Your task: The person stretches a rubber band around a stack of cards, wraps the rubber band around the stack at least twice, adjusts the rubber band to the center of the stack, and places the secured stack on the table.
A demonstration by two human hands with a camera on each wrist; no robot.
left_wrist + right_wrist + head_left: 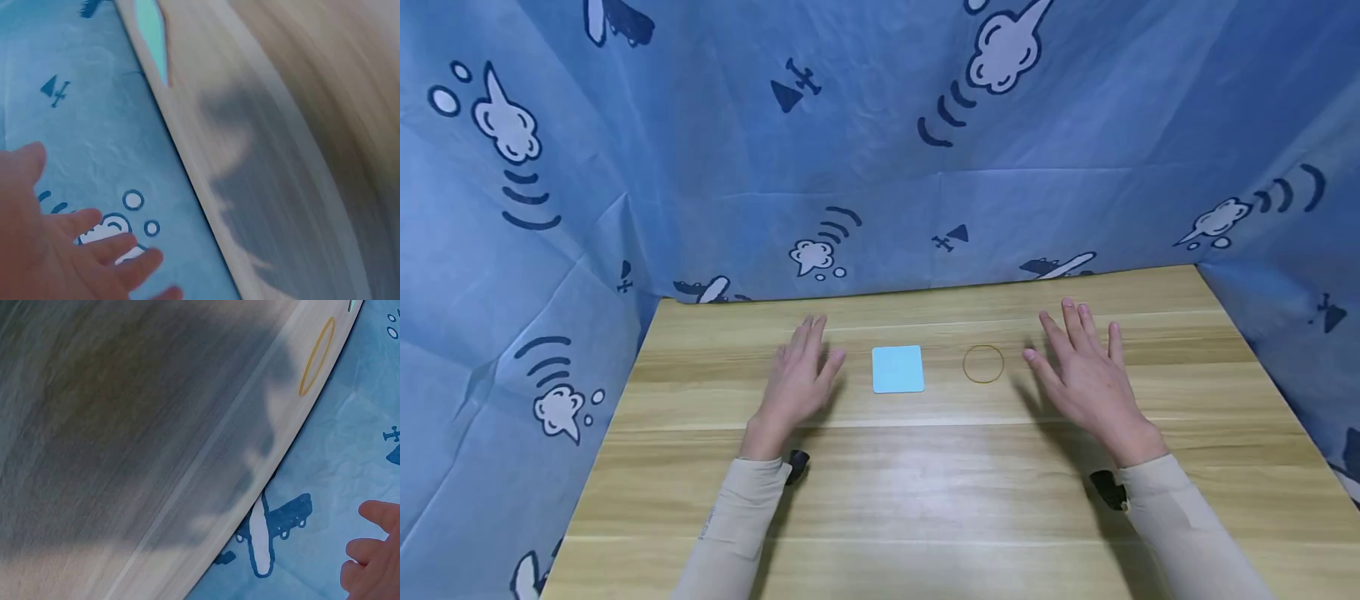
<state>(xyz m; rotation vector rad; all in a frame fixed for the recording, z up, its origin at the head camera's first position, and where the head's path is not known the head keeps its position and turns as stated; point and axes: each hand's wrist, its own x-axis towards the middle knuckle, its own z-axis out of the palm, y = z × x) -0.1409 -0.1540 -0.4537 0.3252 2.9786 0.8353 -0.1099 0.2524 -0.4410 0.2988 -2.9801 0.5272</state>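
Left hand [796, 385], outstretched and empty, hovers at nine o'clock from the blue square [898, 369]. At the square's three o'clock lies a thin yellow ring [964, 364], then the spread, empty right hand [1088, 383]. Both items lie flat between, presumably for easy reach. The right wrist view shows the ring; the left's doesn't.

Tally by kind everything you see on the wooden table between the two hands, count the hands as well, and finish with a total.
Light-blue square card: 1
Thin yellow loop, probably a rubber band: 1
Bare hands, the left hand and the right hand: 2
Total: 4
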